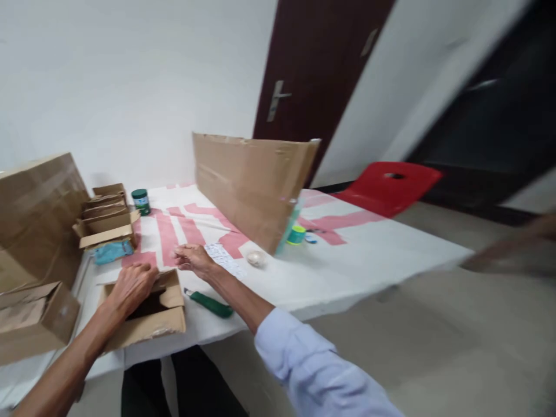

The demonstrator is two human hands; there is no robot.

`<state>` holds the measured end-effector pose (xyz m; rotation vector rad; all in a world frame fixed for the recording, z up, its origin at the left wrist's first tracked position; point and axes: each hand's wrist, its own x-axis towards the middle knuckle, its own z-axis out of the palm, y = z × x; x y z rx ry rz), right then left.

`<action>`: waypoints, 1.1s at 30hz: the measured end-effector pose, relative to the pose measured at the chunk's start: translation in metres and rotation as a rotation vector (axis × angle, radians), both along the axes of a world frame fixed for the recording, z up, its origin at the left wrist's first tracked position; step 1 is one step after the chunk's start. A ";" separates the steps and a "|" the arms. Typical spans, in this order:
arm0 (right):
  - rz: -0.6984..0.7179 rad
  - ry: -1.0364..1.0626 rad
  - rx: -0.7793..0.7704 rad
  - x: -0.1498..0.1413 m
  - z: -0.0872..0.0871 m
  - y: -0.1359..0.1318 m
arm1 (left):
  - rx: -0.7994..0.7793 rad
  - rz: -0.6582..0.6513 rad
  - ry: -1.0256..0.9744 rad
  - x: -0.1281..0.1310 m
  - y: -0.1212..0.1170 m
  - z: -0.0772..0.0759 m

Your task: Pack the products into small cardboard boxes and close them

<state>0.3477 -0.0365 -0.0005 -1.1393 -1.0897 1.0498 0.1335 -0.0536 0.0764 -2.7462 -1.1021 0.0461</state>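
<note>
My left hand [130, 286] rests on the open top of a small cardboard box [147, 315] near the table's front edge, fingers curled over its flap. My right hand [193, 259] hovers just beyond the box, fingers loosely closed in a pinch beside a printed paper slip [223, 258]; what it holds, if anything, is too small to make out. A green-handled cutter [211, 304] lies on the white table [369, 255] to the right of the box.
An upright cardboard sheet [252, 185] stands mid-table with a tape roll [297, 234] behind it. Several open small boxes [106, 217], a green jar [141, 201] and a blue packet [113, 252] sit at left. Large cartons [35, 220] flank the left edge. A red chair [386, 185] stands beyond.
</note>
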 end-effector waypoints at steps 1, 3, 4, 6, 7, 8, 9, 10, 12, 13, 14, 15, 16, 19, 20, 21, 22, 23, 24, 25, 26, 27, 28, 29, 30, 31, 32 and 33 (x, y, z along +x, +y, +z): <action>-0.062 -0.034 0.025 0.006 -0.003 0.002 | 0.013 0.006 0.007 -0.001 0.000 0.001; -0.204 -0.130 0.079 0.027 -0.012 0.001 | 0.038 0.013 0.026 -0.003 0.002 0.002; -0.282 -0.190 0.107 0.042 -0.017 -0.002 | 0.050 0.015 0.036 -0.003 0.003 0.001; -0.438 -0.330 0.159 0.079 -0.028 -0.015 | 0.062 0.013 0.060 -0.003 0.005 0.000; -0.509 -0.406 0.183 0.100 -0.033 -0.023 | 0.065 0.012 0.066 -0.003 0.005 0.000; -0.570 -0.483 0.201 0.122 -0.038 -0.032 | 0.065 0.011 0.069 -0.003 0.006 -0.001; -0.613 -0.559 0.214 0.144 -0.043 -0.041 | 0.064 0.012 0.068 -0.003 0.006 -0.001; -0.643 -0.633 0.221 0.164 -0.047 -0.049 | 0.064 0.014 0.066 -0.002 0.005 -0.001; -0.675 -0.768 0.222 0.199 -0.057 -0.060 | 0.067 0.023 0.064 -0.002 0.005 -0.001; -0.678 -0.830 0.218 0.212 -0.063 -0.064 | 0.073 0.028 0.067 -0.002 0.005 -0.001; -0.676 -0.888 0.214 0.221 -0.070 -0.067 | 0.078 0.034 0.076 -0.001 0.005 -0.001; -0.668 -0.941 0.210 0.228 -0.077 -0.068 | 0.082 0.041 0.086 -0.001 0.005 -0.001; -0.657 -0.989 0.207 0.233 -0.085 -0.069 | 0.081 0.048 0.096 -0.001 0.005 0.000; -0.631 -1.101 0.196 0.238 -0.107 -0.071 | 0.067 0.062 0.107 0.000 0.005 0.001; -0.624 -1.129 0.191 0.239 -0.114 -0.072 | 0.062 0.060 0.105 0.000 0.005 0.001; -0.618 -1.154 0.186 0.240 -0.120 -0.072 | 0.060 0.058 0.106 0.000 0.005 0.001; -0.611 -1.174 0.181 0.241 -0.125 -0.073 | 0.060 0.057 0.112 0.000 0.006 0.001; -0.606 -1.191 0.174 0.242 -0.129 -0.074 | 0.061 0.058 0.122 -0.001 0.006 0.001; -0.601 -1.204 0.167 0.244 -0.132 -0.075 | 0.063 0.059 0.131 -0.001 0.006 0.000; -0.598 -1.212 0.160 0.245 -0.135 -0.076 | 0.066 0.060 0.138 -0.002 0.006 0.000; -0.597 -1.216 0.153 0.247 -0.138 -0.076 | 0.070 0.062 0.141 -0.002 0.006 -0.001; -0.597 -1.215 0.146 0.248 -0.140 -0.076 | 0.073 0.062 0.141 -0.003 0.007 -0.002; -0.596 -1.211 0.141 0.249 -0.141 -0.077 | 0.074 0.060 0.138 -0.003 0.007 -0.002; -0.596 -1.202 0.139 0.250 -0.143 -0.077 | 0.073 0.058 0.134 -0.003 0.008 -0.003; -0.595 -1.189 0.137 0.250 -0.144 -0.077 | 0.070 0.056 0.128 -0.003 0.008 -0.004; -0.596 -1.173 0.138 0.250 -0.145 -0.077 | 0.067 0.056 0.120 -0.004 0.009 -0.005; -0.599 -1.153 0.139 0.250 -0.146 -0.076 | 0.063 0.054 0.112 -0.004 0.010 -0.006; -0.605 -1.130 0.140 0.249 -0.147 -0.076 | 0.061 0.055 0.102 -0.005 0.011 -0.007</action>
